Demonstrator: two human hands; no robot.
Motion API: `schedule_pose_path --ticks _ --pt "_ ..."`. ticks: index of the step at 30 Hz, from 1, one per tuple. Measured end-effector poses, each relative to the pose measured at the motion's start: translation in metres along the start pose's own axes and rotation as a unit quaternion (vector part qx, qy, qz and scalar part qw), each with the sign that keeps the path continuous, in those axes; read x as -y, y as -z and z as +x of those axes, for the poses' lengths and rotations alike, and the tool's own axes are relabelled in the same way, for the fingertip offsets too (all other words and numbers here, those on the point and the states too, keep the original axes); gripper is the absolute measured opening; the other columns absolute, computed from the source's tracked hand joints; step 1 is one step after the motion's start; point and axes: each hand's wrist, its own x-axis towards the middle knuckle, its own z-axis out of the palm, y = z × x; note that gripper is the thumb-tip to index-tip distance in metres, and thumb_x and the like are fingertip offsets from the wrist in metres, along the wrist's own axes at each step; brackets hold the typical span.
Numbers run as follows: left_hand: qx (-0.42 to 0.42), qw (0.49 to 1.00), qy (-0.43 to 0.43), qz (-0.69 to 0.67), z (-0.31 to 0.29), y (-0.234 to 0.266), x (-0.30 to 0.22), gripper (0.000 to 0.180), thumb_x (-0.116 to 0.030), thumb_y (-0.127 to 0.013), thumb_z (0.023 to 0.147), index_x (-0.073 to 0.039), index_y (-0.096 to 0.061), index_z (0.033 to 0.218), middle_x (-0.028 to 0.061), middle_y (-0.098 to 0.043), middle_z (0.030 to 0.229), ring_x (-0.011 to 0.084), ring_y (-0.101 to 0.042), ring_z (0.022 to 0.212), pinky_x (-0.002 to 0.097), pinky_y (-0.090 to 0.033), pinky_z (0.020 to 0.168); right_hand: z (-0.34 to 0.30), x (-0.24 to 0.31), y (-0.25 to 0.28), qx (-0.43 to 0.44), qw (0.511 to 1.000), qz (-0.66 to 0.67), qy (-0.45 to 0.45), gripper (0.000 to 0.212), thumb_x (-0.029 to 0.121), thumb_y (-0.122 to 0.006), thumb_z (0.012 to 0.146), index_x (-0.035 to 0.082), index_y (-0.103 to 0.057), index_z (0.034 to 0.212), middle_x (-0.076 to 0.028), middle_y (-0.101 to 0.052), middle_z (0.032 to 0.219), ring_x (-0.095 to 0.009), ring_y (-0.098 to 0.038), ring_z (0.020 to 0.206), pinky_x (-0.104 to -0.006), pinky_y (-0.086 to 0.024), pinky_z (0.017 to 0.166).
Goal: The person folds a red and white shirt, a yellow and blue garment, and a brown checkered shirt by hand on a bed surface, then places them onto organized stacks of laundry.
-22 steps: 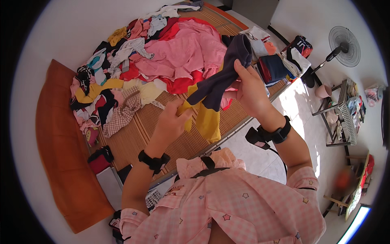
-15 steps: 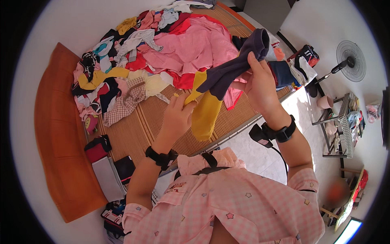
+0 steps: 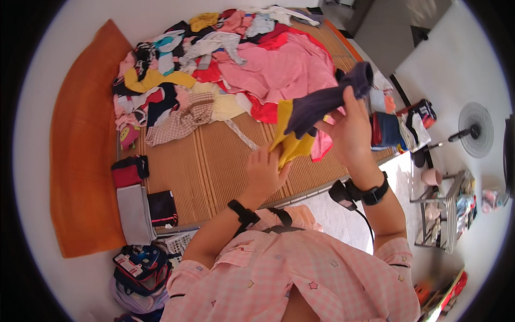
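Note:
Between my hands, above the bed, hangs a small navy-and-yellow garment that looks like child's clothing. My right hand grips its navy part, thumb on top, with a tube-like navy opening pointing up and to the right. My left hand is closed on the yellow end at the lower left. The garment is stretched at a slant between both hands and partly folded over itself. Behind it, a large pink cloth lies spread on the bed.
Mixed clothes are heaped on the bed mat. Folded garments line its left end; more folded clothes stand at the right. Orange padded headboard, backpack, fan and a rack surround the bed.
The view has turned a little. My left hand has moved to the right and down with the yellow end; the yellow part that hung down is now drawn up toward that hand.

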Motion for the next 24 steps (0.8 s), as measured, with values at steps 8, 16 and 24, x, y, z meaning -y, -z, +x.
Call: schedule_pose_path --ticks 8,16,24 --pt "0.020 0.998 0.048 -0.043 -0.013 -0.006 0.024 0.026 -0.014 -0.064 0.069 -0.004 -0.060 0.092 0.0109 -0.057 0.104 0.0274 -0.056 0.089 0.0387 -0.046 0.074 -0.007 -0.002 0.010 0.070 0.996 0.053 -0.006 0.027 0.033 -0.048 0.094 0.009 -0.050 0.107 -0.005 -0.055 0.104 -0.021 -0.057 0.095 -0.0405 -0.055 0.071" --pt "0.010 0.993 0.114 -0.006 -0.042 -0.032 0.074 0.019 -0.012 -0.062 0.070 -0.002 -0.061 0.086 0.0117 -0.058 0.091 0.0285 -0.057 0.082 0.0387 -0.048 0.069 0.004 -0.001 -0.005 0.085 0.993 0.080 0.012 0.030 0.034 -0.047 0.094 0.008 -0.050 0.109 -0.005 -0.053 0.109 -0.021 -0.051 0.105 -0.0465 -0.049 0.085" --pt "-0.031 0.979 0.202 0.012 -0.053 0.086 0.135 0.012 -0.007 -0.062 0.071 -0.002 -0.055 0.080 0.0132 -0.055 0.078 0.0324 -0.055 0.071 0.0408 -0.045 0.062 0.070 -0.038 0.027 -0.031 0.997 0.058 -0.044 0.025 0.031 -0.049 0.093 0.008 -0.052 0.101 -0.006 -0.053 0.096 -0.021 -0.051 0.095 -0.0478 -0.042 0.091"
